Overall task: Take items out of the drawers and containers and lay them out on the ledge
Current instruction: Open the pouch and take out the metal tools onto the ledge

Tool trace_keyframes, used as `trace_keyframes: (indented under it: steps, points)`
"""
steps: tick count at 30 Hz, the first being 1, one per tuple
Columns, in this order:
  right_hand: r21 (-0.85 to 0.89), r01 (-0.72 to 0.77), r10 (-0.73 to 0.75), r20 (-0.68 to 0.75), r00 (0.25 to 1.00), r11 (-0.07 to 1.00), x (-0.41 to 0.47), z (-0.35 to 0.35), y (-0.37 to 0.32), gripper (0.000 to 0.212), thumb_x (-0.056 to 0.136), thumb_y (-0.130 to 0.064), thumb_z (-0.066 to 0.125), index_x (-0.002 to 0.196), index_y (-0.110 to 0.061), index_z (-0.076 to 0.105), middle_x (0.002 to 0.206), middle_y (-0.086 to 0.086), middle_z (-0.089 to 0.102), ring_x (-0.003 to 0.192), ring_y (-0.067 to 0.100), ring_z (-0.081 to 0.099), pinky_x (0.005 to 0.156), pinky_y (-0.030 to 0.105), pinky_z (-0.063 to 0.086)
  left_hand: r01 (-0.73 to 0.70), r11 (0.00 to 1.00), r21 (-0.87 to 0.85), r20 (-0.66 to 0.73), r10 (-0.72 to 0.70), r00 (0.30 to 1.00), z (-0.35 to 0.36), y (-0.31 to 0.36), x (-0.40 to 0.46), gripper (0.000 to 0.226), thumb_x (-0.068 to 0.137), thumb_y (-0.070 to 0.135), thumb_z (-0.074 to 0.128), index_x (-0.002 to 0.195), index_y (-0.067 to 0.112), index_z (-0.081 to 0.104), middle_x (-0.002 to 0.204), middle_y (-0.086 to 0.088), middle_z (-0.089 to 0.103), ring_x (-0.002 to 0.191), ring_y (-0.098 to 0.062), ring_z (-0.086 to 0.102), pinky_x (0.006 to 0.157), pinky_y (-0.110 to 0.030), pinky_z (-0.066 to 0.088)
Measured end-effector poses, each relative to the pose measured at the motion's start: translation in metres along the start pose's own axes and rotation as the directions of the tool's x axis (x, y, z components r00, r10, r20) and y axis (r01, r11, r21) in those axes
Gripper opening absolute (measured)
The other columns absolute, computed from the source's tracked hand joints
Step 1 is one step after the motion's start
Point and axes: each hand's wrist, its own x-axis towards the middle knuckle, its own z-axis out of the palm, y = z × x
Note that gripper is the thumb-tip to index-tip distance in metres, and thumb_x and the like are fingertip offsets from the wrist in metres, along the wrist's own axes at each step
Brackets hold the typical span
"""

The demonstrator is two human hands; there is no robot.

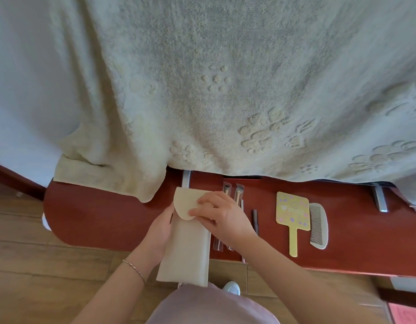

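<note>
A long cream fabric pouch [187, 249] is held over the near edge of the red-brown wooden ledge [97, 218], its upper part above the ledge and its lower end hanging past the edge over the wooden floor [38, 265]; the pouch's rounded flap [184, 204] is lifted open at the top; what lies inside the pouch cannot be told, since the opening is covered by the flap and the fingers. The pouch is gripped along its left side by the left hand [161, 230], the fingers curled behind the fabric and the thumb at its edge; a thin bracelet [134, 268] is worn on that wrist. The flap is pinched by the right hand [219, 216], its fingertips bent onto the flap's lower rim.

Just right of the pouch, partly hidden under the right hand, two makeup brushes in clear sleeves [233, 192] are laid on the ledge, side by side; a slim dark stick [255, 220] is laid a little further right. Well apart to the right, a yellow hand mirror [292, 216] with pale dots is laid flat with its handle toward the near edge; a grey comb [318, 226] is laid just beside it, touching or nearly touching its right edge. A pale embossed blanket [225, 90] is draped over the bed behind, its hem falling onto the far side of the ledge.
</note>
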Motion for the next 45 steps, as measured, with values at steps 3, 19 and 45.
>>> trace_keyframes:
  steps: [3, 19, 45]
  points:
    - [0.066, -0.059, 0.060, -0.012, 0.998, 0.996, 0.001, -0.001, -0.003, 0.023, 0.085, -0.027, 0.053, 0.090, -0.021, 0.074, 0.101, 0.001, 0.069, 0.103, 0.021, 0.058, 0.090, 0.030, 0.047, -0.050, 0.997, -0.062, -0.003, 0.050, 0.999, 0.005, 0.006, 0.001, 0.054, 0.090, 0.056, 0.041, 0.103, 0.010, 0.067, 0.095, -0.016, 0.071, 0.084, -0.031, 0.067, 0.078, -0.042, 0.053]
    - [0.149, -0.187, 0.176, 0.083, 0.981, 0.971, -0.009, 0.000, 0.004, 0.030, 0.083, -0.011, 0.059, 0.111, -0.018, 0.067, 0.126, -0.005, 0.061, 0.130, 0.006, 0.041, 0.103, 0.025, 0.039, -0.256, 0.946, 0.200, 0.038, 0.253, 0.967, 0.017, 0.009, 0.014, 0.022, 0.084, 0.017, 0.065, 0.106, 0.015, 0.064, 0.094, -0.009, 0.072, 0.083, -0.027, 0.070, 0.067, -0.034, 0.056]
    - [-0.067, -0.484, 0.479, 0.315, 0.819, 0.872, -0.033, -0.008, 0.007, 0.046, 0.096, -0.024, 0.042, 0.142, -0.026, 0.036, 0.150, -0.009, 0.034, 0.138, 0.010, 0.028, 0.110, 0.027, 0.027, -0.306, 0.321, 0.896, 0.025, 0.651, 0.758, 0.018, -0.004, 0.089, 0.060, 0.079, 0.042, 0.066, 0.126, 0.012, 0.046, 0.115, -0.007, 0.053, 0.101, -0.022, 0.054, 0.078, -0.038, 0.051]
